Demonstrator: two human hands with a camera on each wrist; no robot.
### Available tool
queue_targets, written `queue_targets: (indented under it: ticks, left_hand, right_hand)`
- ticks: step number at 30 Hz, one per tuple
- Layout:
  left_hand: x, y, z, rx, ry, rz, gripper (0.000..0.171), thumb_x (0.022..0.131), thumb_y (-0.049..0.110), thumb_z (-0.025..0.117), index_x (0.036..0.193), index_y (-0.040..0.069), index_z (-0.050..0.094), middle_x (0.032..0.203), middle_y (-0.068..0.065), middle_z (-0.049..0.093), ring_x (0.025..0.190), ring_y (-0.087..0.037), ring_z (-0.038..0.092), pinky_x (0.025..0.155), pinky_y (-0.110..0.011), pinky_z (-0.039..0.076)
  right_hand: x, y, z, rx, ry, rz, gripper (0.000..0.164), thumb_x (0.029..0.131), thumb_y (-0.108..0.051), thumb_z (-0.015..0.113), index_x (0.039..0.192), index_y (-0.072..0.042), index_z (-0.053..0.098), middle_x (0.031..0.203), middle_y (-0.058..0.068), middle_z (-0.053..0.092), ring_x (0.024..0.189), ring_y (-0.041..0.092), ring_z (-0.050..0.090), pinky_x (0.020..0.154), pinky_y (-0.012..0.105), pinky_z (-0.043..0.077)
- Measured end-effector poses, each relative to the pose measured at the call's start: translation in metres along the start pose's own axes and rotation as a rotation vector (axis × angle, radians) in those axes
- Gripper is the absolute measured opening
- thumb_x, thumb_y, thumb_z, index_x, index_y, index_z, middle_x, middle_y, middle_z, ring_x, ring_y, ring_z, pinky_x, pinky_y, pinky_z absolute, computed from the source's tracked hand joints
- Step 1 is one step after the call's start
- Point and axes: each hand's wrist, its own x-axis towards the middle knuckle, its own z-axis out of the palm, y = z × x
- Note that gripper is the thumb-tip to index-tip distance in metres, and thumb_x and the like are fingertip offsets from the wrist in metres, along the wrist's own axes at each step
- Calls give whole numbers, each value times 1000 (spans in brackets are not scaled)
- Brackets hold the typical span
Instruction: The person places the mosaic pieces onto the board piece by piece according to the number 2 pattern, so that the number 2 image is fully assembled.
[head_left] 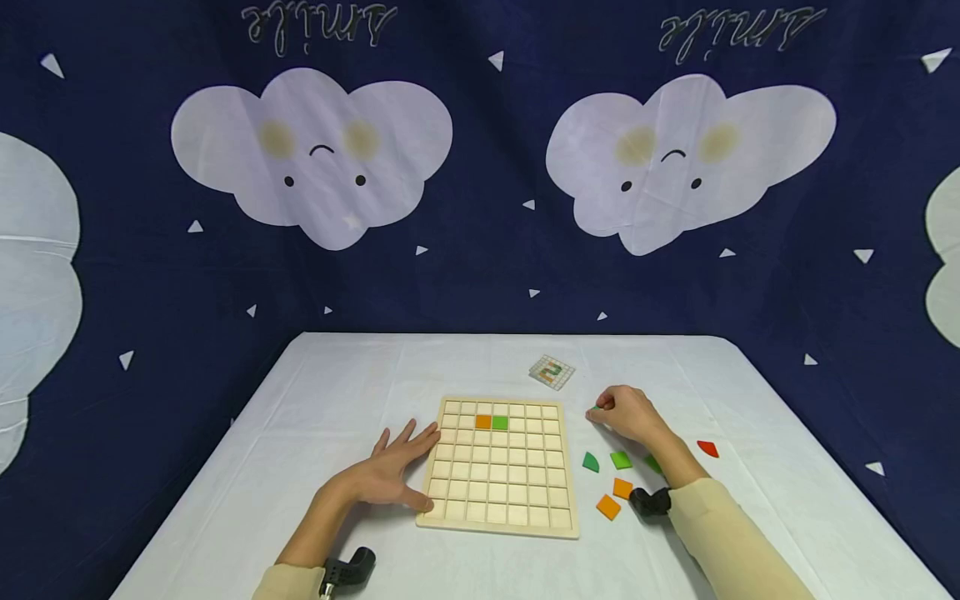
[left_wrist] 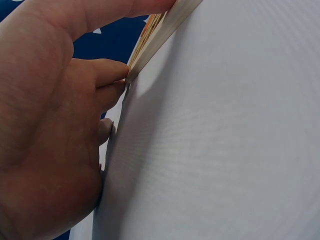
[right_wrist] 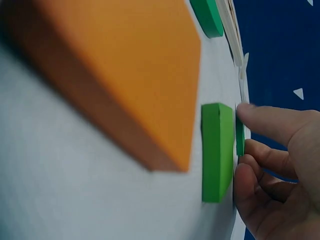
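Note:
A wooden grid board (head_left: pixel 497 531) lies on the white table, with an orange square tile (head_left: pixel 483 422) and a green square tile (head_left: pixel 500 423) side by side in its second row. My left hand (head_left: pixel 386 473) rests against the board's left edge, fingers spread and thumb near the lower corner. Right of the board, my right hand (head_left: pixel 628 412) pinches a dark green piece (right_wrist: pixel 240 136) between thumb and fingers, at the tabletop; its full shape is hidden. Closest to that hand lie a light green tile (head_left: pixel 621 460) and a dark green quarter-round tile (head_left: pixel 591 462).
Two loose orange tiles (head_left: pixel 608 507) sit near the right wrist. Another green tile (head_left: pixel 652 463) is partly covered by the right forearm, and a red tile (head_left: pixel 707 449) lies beyond it. Behind the board is a small pattern card (head_left: pixel 552 372). A dark blue curtain (head_left: pixel 480 275) hangs behind the table.

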Motion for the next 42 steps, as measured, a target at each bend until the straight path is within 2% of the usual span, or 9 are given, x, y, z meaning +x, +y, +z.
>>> queue_targets:
  ticks: [10, 14, 21, 27, 38, 42]
  left_hand:
    - [0, 1, 0, 6, 4, -8, 107, 67, 52, 77, 153, 14, 26, 159, 2, 14, 145, -29, -3, 110, -57, -10]
    - [1, 0, -1, 6, 7, -7, 107, 67, 53, 77, 153, 15, 26, 159, 2, 14, 145, -29, -3, 110, -57, -11]
    - [0, -1, 0, 16, 11, -5, 107, 68, 53, 77, 153, 15, 26, 159, 3, 13, 145, -29, -3, 110, -57, -10]
    - [0, 0, -1, 5, 7, -3, 106, 68, 53, 77, 153, 15, 26, 160, 2, 13, 145, -29, -3, 110, -57, -11]
    - [0, -1, 0, 13, 9, 2, 105, 69, 53, 76, 153, 15, 26, 159, 3, 13, 145, -29, -3, 110, -57, -10]
    - [0, 0, 1, 17, 7, 1, 105, 69, 53, 76, 153, 16, 26, 159, 4, 13, 145, -29, -3, 111, -57, -10]
  right_hand:
    - [0, -3, 1, -13, -5, -60, 22, 80, -20, 75, 95, -4, 70, 83, 3, 61, 75, 19, 55, 70, 38, 48]
    - [1, -4, 1, -10, -9, -66, 23, 80, -19, 75, 96, -4, 70, 84, 3, 61, 76, 20, 54, 70, 39, 48]
    - [3, -6, 2, -12, -26, -36, 27, 78, -29, 79, 94, -8, 71, 85, 2, 60, 77, 20, 53, 71, 39, 46]
    - [2, -6, 2, -15, -38, -36, 26, 78, -26, 78, 96, -9, 71, 84, 3, 60, 76, 21, 52, 69, 38, 45]
    - [3, -7, 3, 20, -58, -77, 27, 76, -20, 79, 99, -7, 74, 93, 4, 62, 83, 21, 53, 78, 40, 48]
    - [3, -9, 3, 46, -63, -97, 29, 75, -18, 79, 102, -6, 74, 92, 5, 61, 81, 20, 51, 74, 38, 46]
